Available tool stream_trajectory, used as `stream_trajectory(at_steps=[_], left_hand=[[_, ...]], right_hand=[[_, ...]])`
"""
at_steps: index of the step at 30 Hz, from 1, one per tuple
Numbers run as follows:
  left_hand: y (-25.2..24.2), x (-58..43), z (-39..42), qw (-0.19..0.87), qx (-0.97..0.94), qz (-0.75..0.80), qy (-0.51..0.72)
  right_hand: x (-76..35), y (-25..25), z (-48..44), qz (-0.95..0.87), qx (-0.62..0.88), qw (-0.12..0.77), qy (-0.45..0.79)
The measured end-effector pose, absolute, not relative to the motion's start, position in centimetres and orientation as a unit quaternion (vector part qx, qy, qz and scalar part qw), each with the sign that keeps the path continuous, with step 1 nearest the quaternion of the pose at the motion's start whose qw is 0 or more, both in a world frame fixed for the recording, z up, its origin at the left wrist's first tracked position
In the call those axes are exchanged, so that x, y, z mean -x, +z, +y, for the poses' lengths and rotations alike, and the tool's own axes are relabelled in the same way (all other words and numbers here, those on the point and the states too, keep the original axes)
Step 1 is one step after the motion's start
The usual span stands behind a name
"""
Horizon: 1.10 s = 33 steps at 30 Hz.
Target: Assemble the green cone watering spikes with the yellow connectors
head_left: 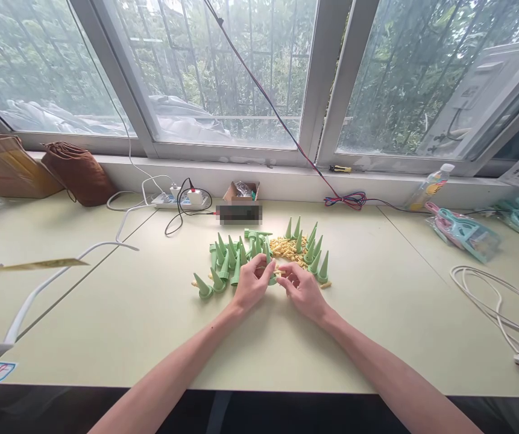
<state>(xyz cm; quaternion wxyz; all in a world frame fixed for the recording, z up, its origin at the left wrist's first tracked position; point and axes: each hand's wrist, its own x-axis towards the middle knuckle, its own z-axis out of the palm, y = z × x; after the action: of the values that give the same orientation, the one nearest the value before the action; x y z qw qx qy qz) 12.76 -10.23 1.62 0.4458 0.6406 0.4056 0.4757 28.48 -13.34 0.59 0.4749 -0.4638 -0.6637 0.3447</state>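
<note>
Both hands are down at the near edge of the yellow pile point(285, 248), right where the action is. The left hand point(251, 284) has its fingers wrapped round a green cone point(269, 266), tip pointing up and away, just in front of that pile. The right hand point(303, 289) meets it fingertip to fingertip, pinching what looks like one small yellow piece point(278, 273) against the cone's lower end; the exact contact is hidden by the fingers. So, by my reading, this is the joining step: one yellow piece being brought to the base of one cone. What comes next would call for a fine line-up of piece and opening, the left hand holding the cone steady while the right presses. Left of the pile stands a crowd of green cones point(226, 263), most upright, and a smaller row of cones point(316, 256) stands along its right side, all on the pale table point(390, 313). Beyond the pile, by the window sill, sits a small cardboard box point(241, 191).
</note>
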Motion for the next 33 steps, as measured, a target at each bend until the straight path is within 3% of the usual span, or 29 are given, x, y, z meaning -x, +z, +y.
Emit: stream_trajectory(at_steps=[14, 29, 33], left_hand=[[1.2, -12.9, -10.5, 0.412, -0.707, 0.357, 0.451], [0.9, -12.8, -10.8, 0.277, -0.805, 0.312, 0.422], [0.9, -12.9, -10.8, 0.290, -0.797, 0.325, 0.419]], right_hand=[[-28.7, 0.2, -13.1, -0.642, 0.494, 0.478, 0.339], [-28.8, -0.2, -12.7, -0.621, 0.518, 0.477, 0.345], [-28.8, -0.2, -12.9, -0.618, 0.524, 0.484, 0.330]])
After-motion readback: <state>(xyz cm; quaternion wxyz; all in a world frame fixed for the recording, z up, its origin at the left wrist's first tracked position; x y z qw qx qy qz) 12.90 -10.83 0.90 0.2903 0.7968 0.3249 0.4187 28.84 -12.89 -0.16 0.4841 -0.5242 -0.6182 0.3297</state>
